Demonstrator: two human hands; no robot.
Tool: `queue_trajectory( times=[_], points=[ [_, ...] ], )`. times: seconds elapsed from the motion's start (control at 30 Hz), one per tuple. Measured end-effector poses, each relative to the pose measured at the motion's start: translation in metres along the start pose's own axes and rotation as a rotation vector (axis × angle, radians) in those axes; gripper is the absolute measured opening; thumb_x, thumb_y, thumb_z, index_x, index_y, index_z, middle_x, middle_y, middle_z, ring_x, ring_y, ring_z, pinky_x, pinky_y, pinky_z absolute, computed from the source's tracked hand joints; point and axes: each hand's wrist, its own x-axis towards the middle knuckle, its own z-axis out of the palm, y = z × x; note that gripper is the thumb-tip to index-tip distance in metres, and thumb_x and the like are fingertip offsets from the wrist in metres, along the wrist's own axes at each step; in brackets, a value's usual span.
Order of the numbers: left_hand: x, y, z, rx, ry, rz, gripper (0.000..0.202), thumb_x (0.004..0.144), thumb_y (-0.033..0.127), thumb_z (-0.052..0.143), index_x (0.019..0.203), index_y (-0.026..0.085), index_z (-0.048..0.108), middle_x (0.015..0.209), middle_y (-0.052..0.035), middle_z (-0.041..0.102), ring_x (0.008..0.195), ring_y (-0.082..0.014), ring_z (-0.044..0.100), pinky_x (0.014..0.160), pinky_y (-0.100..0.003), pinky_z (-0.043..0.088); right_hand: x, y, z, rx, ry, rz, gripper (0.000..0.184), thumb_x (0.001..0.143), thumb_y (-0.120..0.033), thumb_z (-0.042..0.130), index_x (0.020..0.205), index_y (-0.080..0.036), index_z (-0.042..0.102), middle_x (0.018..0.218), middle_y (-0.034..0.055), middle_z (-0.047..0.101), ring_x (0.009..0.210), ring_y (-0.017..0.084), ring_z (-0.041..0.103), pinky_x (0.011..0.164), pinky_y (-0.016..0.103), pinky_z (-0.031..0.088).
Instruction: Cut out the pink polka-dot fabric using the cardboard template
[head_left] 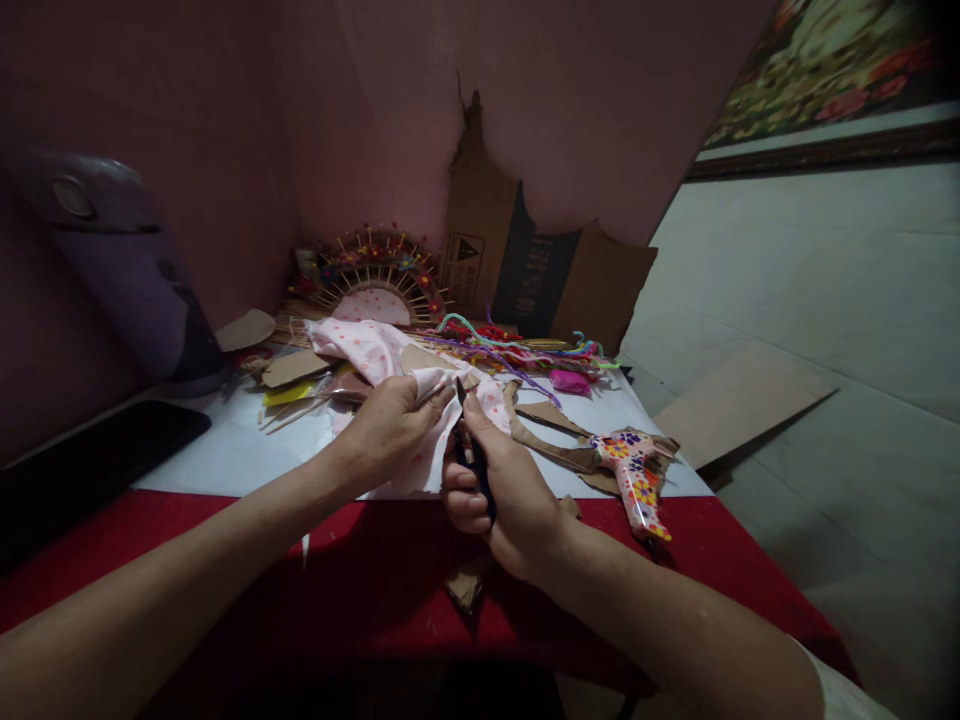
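Note:
My left hand (390,425) is closed on a white cloth with pink dots (360,343), pinching its edge over the white board. A flat piece of brown cardboard (427,360) lies on the cloth just beyond my fingers. In my right hand (499,475) is a pair of dark-handled scissors (474,465), blades pointing up and away at the cloth's edge. The two hands almost meet at the middle of the board. Part of the cloth hangs down between them, and my fingers partly hide the scissors' handles.
A glue gun with flowered covering (636,480) lies at right by cut cardboard strips (551,435). Behind are colourful pipe cleaners (510,345), a decorated fan-shaped piece (382,270) and torn cardboard (551,270). A black phone (112,455) and purple container (135,270) are left.

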Motion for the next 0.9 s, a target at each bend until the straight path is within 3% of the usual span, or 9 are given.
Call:
queue_trajectory(
  times=[0.9],
  points=[
    [-0.0002, 0.0025, -0.0004, 0.021, 0.0, 0.016, 0.03, 0.081, 0.038, 0.046, 0.058, 0.018, 0.045, 0.052, 0.0032, 0.042, 0.047, -0.0086, 0.033, 0.04, -0.019, 0.026, -0.0012, 0.0002, 0.0001, 0.005, -0.003, 0.005, 0.048, 0.074, -0.066, 0.052, 0.066, -0.021, 0.039, 0.044, -0.0103, 0.032, 0.032, 0.001, 0.016, 0.033, 0.014, 0.006]
  ],
)
